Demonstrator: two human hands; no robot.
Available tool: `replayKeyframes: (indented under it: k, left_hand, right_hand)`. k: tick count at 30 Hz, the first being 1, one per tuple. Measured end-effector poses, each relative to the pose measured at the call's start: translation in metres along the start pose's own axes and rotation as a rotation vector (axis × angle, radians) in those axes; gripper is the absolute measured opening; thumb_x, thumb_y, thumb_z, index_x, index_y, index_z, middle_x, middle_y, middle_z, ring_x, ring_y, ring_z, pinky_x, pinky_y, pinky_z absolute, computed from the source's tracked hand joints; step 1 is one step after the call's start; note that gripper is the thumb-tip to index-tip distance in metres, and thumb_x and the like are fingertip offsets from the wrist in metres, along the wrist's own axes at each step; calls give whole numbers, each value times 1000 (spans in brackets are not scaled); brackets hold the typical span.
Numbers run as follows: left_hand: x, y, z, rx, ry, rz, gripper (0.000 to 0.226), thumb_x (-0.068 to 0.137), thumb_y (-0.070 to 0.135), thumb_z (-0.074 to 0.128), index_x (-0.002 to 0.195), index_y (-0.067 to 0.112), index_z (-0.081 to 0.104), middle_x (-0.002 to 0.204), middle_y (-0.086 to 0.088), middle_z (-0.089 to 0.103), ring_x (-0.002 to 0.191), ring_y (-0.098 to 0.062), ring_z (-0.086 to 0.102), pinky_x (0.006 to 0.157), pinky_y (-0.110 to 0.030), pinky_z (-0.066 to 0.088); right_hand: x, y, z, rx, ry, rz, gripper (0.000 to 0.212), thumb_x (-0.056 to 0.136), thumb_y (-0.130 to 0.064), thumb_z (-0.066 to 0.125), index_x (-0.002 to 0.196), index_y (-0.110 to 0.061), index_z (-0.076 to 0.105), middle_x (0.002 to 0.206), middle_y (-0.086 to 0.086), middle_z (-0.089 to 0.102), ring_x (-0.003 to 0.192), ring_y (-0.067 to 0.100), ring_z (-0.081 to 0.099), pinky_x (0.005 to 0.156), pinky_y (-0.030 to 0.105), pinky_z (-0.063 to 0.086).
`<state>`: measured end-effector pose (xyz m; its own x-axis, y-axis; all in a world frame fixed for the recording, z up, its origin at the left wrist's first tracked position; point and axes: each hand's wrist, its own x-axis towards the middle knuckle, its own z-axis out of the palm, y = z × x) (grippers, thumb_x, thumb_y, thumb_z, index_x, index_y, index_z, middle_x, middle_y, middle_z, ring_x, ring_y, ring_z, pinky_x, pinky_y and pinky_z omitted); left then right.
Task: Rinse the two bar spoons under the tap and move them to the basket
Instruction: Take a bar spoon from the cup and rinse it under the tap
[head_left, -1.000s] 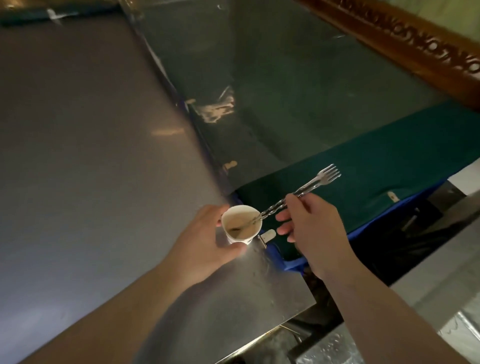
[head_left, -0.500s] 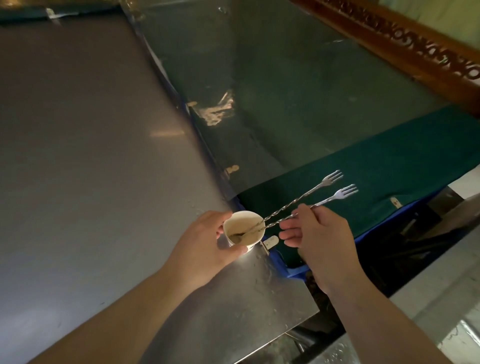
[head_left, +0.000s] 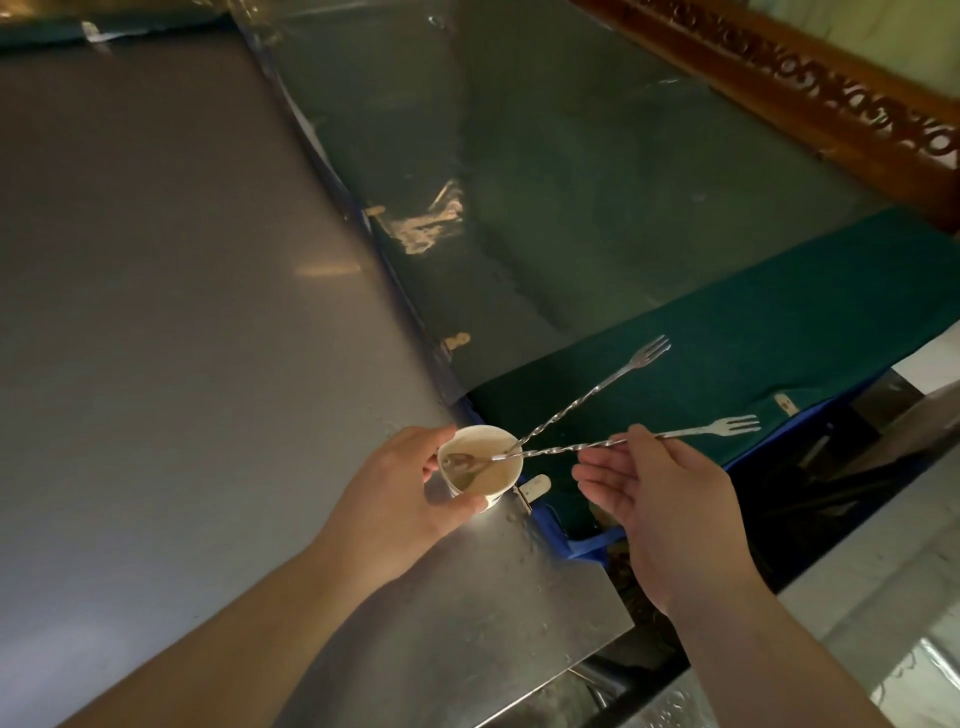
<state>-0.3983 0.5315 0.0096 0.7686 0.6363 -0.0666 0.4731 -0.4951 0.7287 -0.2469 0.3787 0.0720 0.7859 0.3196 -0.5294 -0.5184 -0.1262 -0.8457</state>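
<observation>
Two long twisted metal bar spoons with fork ends stand with their bowls in a small white paper cup (head_left: 496, 488) of pale brown liquid. The far bar spoon (head_left: 597, 389) leans free against the cup rim. The near bar spoon (head_left: 576, 448) is pinched at mid-shaft by the thumb and forefinger of my right hand (head_left: 660, 509), whose other fingers are spread. My left hand (head_left: 400, 499) wraps around the cup, which sits at the right edge of the steel counter (head_left: 182, 312). No tap or basket is in view.
A green cloth (head_left: 753, 343) partly under clear plastic sheet (head_left: 545, 171) lies right of the counter, with a carved wooden frame (head_left: 779, 78) beyond. A wet steel surface (head_left: 909, 675) shows at the bottom right, past a dark gap.
The two spoons, held together a second ago, have fanned apart. My right hand now holds only the near spoon and has swung it right; the far one rests in the cup.
</observation>
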Motion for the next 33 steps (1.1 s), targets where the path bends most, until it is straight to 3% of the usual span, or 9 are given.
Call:
replayKeyframes:
  k: [5,10,15,17,22,24,26,29,33]
  left_hand:
    - [-1,2,-1,11,-18,-1,64,69,49,80,127,35,57,109,20,59,97,-2,60,87,-23,53]
    - [-2,1,-2,28,-30,-13,67,69,54,78,129,37,55,107,26,55,94,6,57,73,-5,44]
    - [-5,3,-4,10,-22,-30,77,65,66,73,131,36,47,123,18,51,109,-2,56,91,-28,52]
    - [-11,10,-8,-39,73,-22,81,64,79,61,132,37,44,127,18,46,112,1,52,90,-25,48]
    - [-27,55,-19,-175,245,38,23,82,44,55,102,56,55,99,23,65,85,0,63,64,-7,44]
    - [-29,81,-15,-257,204,7,20,87,37,57,98,54,60,90,22,70,71,0,64,55,-6,43]
    - [-27,112,-1,-350,122,-10,19,89,33,61,95,50,64,83,18,72,64,0,65,57,-17,47]
    - [-20,155,25,-439,-9,-9,18,79,39,60,93,46,68,85,17,75,72,2,70,68,-28,51]
    - [-23,216,80,-557,-198,-19,24,68,41,58,87,42,73,84,12,77,74,-2,72,65,-17,50]
  right_hand:
    - [-6,-6,-4,43,6,24,26,101,-19,51,94,-1,69,79,14,78,70,24,77,53,22,59]
    - [-10,-10,-8,73,-11,34,26,102,-17,51,95,1,68,83,17,77,73,25,77,54,23,60]
    - [-13,-13,-23,106,-22,9,26,103,-15,48,94,2,66,85,18,77,76,26,77,58,25,62]
    - [-14,-14,-33,159,-15,12,27,103,-16,47,94,2,66,84,18,78,76,27,77,58,26,62]
    - [-22,-22,-75,256,22,-14,29,103,-18,48,94,3,67,84,18,78,77,27,77,56,24,59]
    - [-28,-26,-95,346,71,-22,30,102,-21,51,92,2,67,82,19,78,74,27,78,54,26,59]
    - [-35,-30,-124,415,129,-57,29,100,-21,52,89,1,65,78,20,77,69,27,77,52,26,58]
    - [-47,-36,-166,476,191,-122,27,100,-19,50,83,-2,64,71,19,76,60,25,75,49,25,57]
    - [-69,-44,-237,547,288,-218,28,100,-16,50,81,-3,65,69,18,75,60,25,74,51,26,58]
